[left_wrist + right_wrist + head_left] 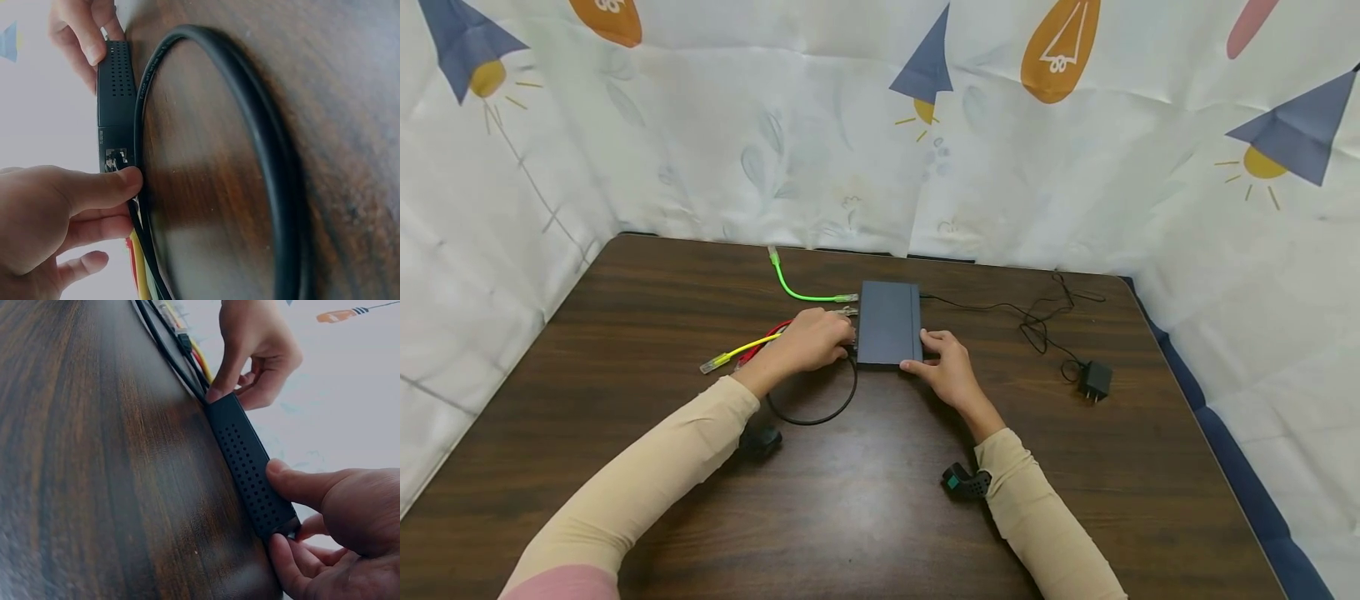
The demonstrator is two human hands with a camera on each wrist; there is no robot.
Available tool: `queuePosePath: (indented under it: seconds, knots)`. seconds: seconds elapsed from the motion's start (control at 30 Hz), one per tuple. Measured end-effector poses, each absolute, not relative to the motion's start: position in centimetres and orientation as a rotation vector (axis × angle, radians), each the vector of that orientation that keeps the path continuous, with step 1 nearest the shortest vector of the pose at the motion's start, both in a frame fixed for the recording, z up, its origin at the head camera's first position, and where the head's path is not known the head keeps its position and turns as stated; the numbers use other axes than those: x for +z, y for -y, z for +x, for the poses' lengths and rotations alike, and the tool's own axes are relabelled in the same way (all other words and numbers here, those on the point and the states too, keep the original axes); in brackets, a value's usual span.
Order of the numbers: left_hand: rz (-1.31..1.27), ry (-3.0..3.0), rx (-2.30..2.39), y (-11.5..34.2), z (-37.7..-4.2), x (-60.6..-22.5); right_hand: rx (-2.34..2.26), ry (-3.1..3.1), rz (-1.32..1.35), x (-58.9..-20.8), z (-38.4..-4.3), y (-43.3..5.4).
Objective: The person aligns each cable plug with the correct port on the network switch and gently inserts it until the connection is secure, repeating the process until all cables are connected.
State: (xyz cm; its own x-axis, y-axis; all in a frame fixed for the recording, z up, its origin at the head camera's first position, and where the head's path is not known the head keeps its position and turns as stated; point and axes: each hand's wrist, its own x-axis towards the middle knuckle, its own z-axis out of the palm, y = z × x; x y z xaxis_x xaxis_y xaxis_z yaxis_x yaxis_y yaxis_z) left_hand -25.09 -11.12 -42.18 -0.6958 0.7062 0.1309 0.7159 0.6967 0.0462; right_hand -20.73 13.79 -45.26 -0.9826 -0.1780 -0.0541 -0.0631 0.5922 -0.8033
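A dark grey network switch point(889, 321) lies on the table, its vented side point(247, 475) facing the right wrist camera. My left hand point(820, 340) is at its left, port side and pinches a black network cable point(275, 156) close to a port point(115, 156). The fingers hide the cable's plug. From there the cable loops over the table towards me. My right hand point(946, 368) grips the switch's near right corner, the thumb point(290, 478) on one face and fingers on the edge below.
A green cable point(797, 293) runs to the switch's left side. Yellow point(745, 346) and red point(751, 357) cables lie beside my left hand, their loose ends leftward. A thin black cord leads right to a power adapter point(1095, 380). A printed curtain point(850, 125) hangs behind the table.
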Motion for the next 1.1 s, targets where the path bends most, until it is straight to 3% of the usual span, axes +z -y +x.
queuePosePath:
  seconds: [0.63, 1.1]
  knots:
    - [-1.208, 2.846, -0.176, 10.84, -25.39, -41.9, -1.368, -2.678, -0.247, -45.22, -20.87, -13.91]
    - [-1.131, 3.038, -0.261, 10.72, -25.42, -41.24, -1.391, -2.696, -0.136, -45.32, -20.92, -13.82]
